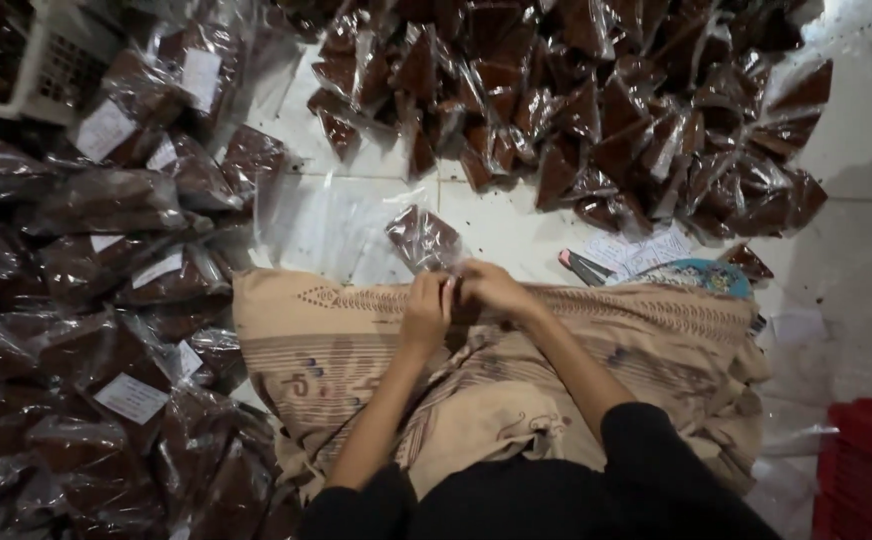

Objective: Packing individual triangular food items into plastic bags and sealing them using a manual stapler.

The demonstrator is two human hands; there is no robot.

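Note:
My left hand (426, 305) and my right hand (491, 287) meet over my lap, both pinching the neck of a small clear plastic bag (422, 238) filled with dark brown powder. The bag points away from me, resting above the edge of the beige patterned cloth (336, 350) that covers my legs. Both hands are closed on the bag's open end.
A heap of small triangular brown-filled bags (596, 100) lies on the white tiled floor ahead. Larger labelled bags of brown powder (106, 300) are piled at the left, by a white basket (46, 60). Empty clear bags (326, 220), paper slips (641, 250) and a red crate (871, 470) lie nearby.

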